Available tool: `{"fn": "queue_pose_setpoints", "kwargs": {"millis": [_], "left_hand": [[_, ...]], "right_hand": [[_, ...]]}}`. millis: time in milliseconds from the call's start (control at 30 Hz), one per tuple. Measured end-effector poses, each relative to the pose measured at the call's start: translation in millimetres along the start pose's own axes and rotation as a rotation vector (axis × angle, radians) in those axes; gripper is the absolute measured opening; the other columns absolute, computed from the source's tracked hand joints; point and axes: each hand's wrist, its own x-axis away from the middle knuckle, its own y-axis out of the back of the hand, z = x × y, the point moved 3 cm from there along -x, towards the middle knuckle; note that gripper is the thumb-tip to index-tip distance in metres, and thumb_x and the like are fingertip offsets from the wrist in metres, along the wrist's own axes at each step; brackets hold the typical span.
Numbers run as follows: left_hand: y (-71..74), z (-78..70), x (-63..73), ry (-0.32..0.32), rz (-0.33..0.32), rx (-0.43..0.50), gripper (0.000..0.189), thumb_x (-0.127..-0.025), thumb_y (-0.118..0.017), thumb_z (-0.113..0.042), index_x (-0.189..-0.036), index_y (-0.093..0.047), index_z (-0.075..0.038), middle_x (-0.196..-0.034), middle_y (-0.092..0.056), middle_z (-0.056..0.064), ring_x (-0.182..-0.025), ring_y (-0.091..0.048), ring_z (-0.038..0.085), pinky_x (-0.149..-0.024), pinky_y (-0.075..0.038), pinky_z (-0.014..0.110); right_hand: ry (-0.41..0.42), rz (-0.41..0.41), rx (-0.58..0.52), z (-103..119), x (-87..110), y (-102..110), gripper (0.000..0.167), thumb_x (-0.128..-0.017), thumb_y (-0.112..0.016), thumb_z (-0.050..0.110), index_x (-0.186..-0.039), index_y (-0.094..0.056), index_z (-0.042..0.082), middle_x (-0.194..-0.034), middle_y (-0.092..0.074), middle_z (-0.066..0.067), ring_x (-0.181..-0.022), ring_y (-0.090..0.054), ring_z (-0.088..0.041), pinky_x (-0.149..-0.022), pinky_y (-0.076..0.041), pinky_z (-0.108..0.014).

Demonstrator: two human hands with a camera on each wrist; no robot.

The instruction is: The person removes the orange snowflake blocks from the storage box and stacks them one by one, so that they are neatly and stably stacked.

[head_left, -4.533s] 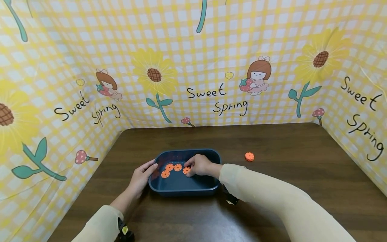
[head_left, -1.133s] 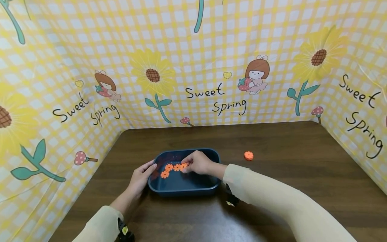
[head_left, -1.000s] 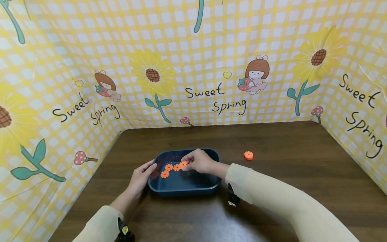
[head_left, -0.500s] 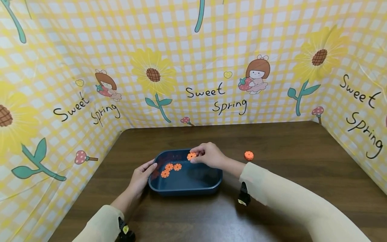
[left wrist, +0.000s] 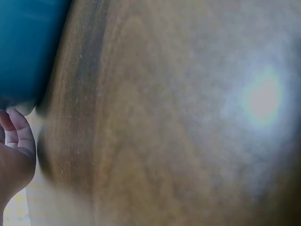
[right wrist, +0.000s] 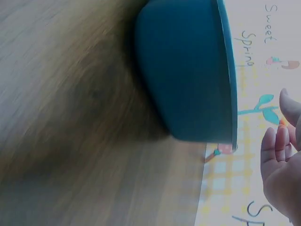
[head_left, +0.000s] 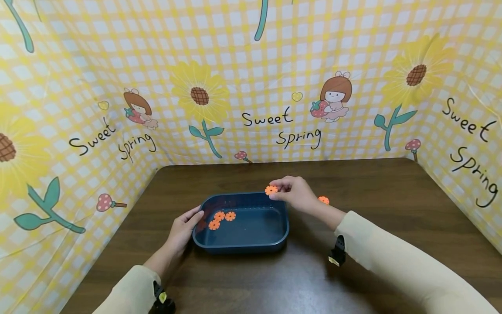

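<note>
Right hand (head_left: 296,192) pinches an orange flower-shaped disc (head_left: 269,190) between thumb and fingers, while the left hand (head_left: 182,229) grips the left end of the dark blue tray (head_left: 251,233), thumb at the rim and fingers along the outer wall. A second ago that disc was down inside the tray, close to the others; now it is raised at the far right corner of the rim. Whether it is just above the rim or already past it is hard to tell from the head view. Either way, the lift from the tray floor looks done: three discs (head_left: 219,216) lie there instead of four, bunched close together in the left half, well apart from the right hand and nearer to the left thumb. The left hand and the tray have hardly moved.

Another orange piece (head_left: 323,199) lies on the brown table (head_left: 243,283), right of the tray; the right wrist, swung out to the right, now partly hides it. In the right wrist view, only a sliver of orange shows among the fingers (right wrist: 268,141).
</note>
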Motion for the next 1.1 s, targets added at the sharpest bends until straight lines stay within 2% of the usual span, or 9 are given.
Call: {"fn": "queue_pose_setpoints", "kwargs": {"millis": [400,633,767,1100], "left_hand": [[0.2,-0.9,1.2,-0.01,0.001,0.005,0.055,-0.097,-0.061,-0.037,-0.143,-0.05,-0.008,-0.14,-0.05,0.018,-0.117,-0.056,0.028,-0.084,-0.053,0.03],[-0.1,0.3,0.5,0.004,0.002,0.006,0.056,-0.096,-0.062,-0.037,-0.143,-0.049,-0.009,-0.144,-0.047,0.015,-0.124,-0.05,0.027,-0.089,-0.051,0.031],[-0.7,0.3,0.7,0.006,-0.001,0.015,0.056,-0.096,-0.062,-0.037,-0.143,-0.049,-0.009,-0.142,-0.048,0.017,-0.12,-0.054,0.028,-0.087,-0.052,0.031],[-1.2,0.4,0.4,0.002,-0.009,0.024,0.056,-0.095,-0.063,-0.037,-0.141,-0.051,-0.007,-0.138,-0.051,0.019,-0.112,-0.059,0.026,-0.084,-0.053,0.031]], "right_hand": [[-0.021,-0.122,0.0,-22.0,16.1,33.8,0.033,-0.081,-0.081,0.016,-0.11,-0.073,0.003,-0.085,-0.06,-0.007,-0.076,-0.053,-0.022,-0.059,-0.043,-0.024],[-0.045,-0.148,0.008,-35.3,24.1,48.6,0.034,-0.081,-0.081,0.016,-0.11,-0.073,0.002,-0.085,-0.06,-0.008,-0.076,-0.051,-0.023,-0.058,-0.042,-0.023],[-0.062,-0.161,0.014,-43.8,28.3,56.4,0.035,-0.08,-0.082,0.016,-0.11,-0.073,0.002,-0.085,-0.059,-0.008,-0.074,-0.051,-0.022,-0.054,-0.041,-0.023],[-0.117,-0.185,0.045,-74.7,37.7,77.6,0.036,-0.082,-0.08,0.017,-0.113,-0.071,-0.001,-0.088,-0.058,-0.008,-0.074,-0.048,-0.02,-0.057,-0.042,-0.022]]}}
